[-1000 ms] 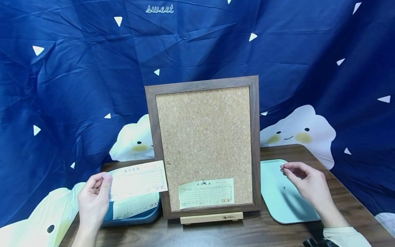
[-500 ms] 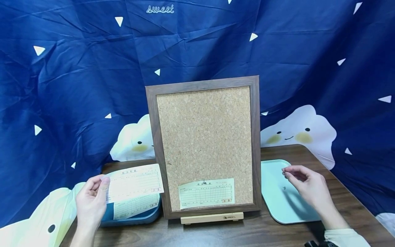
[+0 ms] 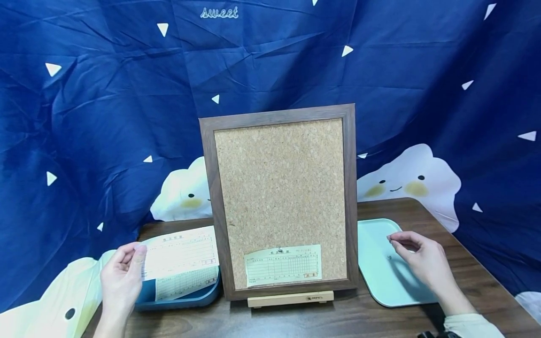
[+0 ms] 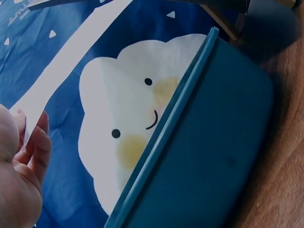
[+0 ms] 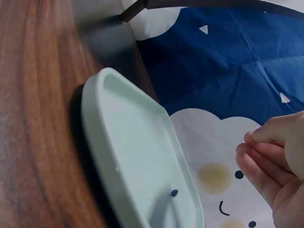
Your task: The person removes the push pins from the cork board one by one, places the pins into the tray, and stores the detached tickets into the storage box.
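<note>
The left hand (image 3: 120,281) pinches a white rectangular printed paper slip (image 3: 179,253) above a blue plastic bin (image 3: 203,299) containing 1 pale-green slip (image 3: 186,284). The right hand (image 3: 424,258) pinches a tiny, mostly hidden pin (image 5: 257,127) above a mint-green rectangular tray (image 3: 376,234). Between them stands a brown-framed cork board (image 3: 281,188), 1 printed green form (image 3: 283,266) pinned low.

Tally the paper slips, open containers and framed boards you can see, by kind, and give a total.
Framed boards: 1 (brown-framed rectangular cork board)
Open containers: 2 (blue rectangular bin, pale mint-green rectangular tray)
Pale rectangular printed paper slips: 3 (slip in the left hand, pinched; slip in the bin; slip on the board)
Total: 6
</note>
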A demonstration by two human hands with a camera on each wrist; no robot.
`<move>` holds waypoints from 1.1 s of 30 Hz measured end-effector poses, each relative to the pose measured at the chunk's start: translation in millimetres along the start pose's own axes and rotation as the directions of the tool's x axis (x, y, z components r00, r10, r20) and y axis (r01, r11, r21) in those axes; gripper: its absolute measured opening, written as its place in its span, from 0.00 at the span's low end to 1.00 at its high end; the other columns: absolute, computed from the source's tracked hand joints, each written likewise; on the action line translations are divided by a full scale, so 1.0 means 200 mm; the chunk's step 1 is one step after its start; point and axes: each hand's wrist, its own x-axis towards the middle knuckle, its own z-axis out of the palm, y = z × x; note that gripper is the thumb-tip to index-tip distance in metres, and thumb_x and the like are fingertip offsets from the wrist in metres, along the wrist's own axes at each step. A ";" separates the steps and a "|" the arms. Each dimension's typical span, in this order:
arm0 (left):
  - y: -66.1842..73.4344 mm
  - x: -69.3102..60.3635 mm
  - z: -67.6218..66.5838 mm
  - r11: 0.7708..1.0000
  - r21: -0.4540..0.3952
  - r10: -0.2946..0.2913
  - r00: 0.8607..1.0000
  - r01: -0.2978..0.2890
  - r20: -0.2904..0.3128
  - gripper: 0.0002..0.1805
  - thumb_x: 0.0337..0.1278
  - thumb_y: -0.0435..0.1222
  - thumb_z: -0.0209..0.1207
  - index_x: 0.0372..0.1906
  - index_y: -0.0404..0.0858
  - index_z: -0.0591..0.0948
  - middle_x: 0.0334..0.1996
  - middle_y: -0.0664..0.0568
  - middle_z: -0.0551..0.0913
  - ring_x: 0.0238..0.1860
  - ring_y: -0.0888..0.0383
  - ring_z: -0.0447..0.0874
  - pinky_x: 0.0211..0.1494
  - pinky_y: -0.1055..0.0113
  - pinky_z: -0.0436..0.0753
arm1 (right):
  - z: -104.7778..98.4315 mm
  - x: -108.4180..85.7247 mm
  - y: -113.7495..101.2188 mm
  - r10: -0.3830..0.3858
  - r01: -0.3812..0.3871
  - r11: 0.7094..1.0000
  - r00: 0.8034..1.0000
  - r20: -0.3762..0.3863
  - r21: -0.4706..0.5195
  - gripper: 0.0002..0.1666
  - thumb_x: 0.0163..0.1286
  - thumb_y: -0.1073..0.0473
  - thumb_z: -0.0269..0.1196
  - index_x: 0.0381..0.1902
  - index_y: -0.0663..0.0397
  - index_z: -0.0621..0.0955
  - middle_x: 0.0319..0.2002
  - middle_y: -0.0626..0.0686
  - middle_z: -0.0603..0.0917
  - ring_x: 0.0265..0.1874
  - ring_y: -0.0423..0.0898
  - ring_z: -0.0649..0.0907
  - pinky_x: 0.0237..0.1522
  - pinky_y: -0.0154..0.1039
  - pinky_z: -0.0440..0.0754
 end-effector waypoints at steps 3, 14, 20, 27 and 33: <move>-0.01 0.01 0.00 1.000 0.015 -0.014 1.000 0.014 0.006 0.11 0.80 0.36 0.62 0.49 0.31 0.85 0.28 0.91 0.79 0.30 0.80 0.78 0.34 0.85 0.76 | 0.01 -0.01 0.02 0.005 -0.005 1.000 1.000 0.007 -0.022 0.09 0.65 0.72 0.74 0.41 0.57 0.91 0.37 0.58 0.94 0.35 0.10 0.76 0.36 0.14 0.75; -0.08 0.02 -0.02 0.994 0.072 -0.082 0.995 0.078 0.064 0.13 0.80 0.37 0.61 0.51 0.30 0.85 0.28 0.82 0.79 0.31 0.79 0.78 0.35 0.84 0.77 | 0.03 -0.03 0.08 0.051 -0.047 0.997 0.996 0.075 -0.054 0.08 0.67 0.71 0.73 0.42 0.59 0.91 0.39 0.61 0.94 0.33 0.14 0.77 0.35 0.15 0.75; -0.09 0.02 -0.02 0.990 0.130 -0.059 0.993 0.046 0.102 0.13 0.80 0.37 0.62 0.51 0.29 0.87 0.29 0.79 0.81 0.32 0.83 0.78 0.38 0.88 0.76 | 0.03 -0.04 0.10 0.053 -0.046 0.996 0.994 0.093 -0.080 0.07 0.67 0.71 0.73 0.42 0.59 0.91 0.38 0.60 0.94 0.33 0.15 0.78 0.35 0.16 0.74; -0.12 0.03 -0.02 0.969 0.245 -0.060 0.986 0.019 0.158 0.14 0.80 0.37 0.61 0.53 0.29 0.87 0.39 0.41 0.91 0.32 0.78 0.77 0.35 0.86 0.75 | 0.03 -0.06 0.12 0.071 -0.058 0.991 0.991 0.111 -0.120 0.06 0.66 0.69 0.74 0.41 0.57 0.91 0.38 0.58 0.94 0.32 0.17 0.78 0.35 0.18 0.73; -0.13 0.04 -0.02 0.947 0.318 -0.121 0.972 0.052 0.201 0.16 0.82 0.41 0.60 0.55 0.32 0.86 0.42 0.40 0.90 0.32 0.74 0.77 0.35 0.83 0.75 | 0.03 -0.06 0.13 0.081 -0.063 0.986 0.990 0.115 -0.151 0.07 0.65 0.69 0.75 0.40 0.56 0.91 0.37 0.57 0.94 0.31 0.19 0.79 0.35 0.18 0.71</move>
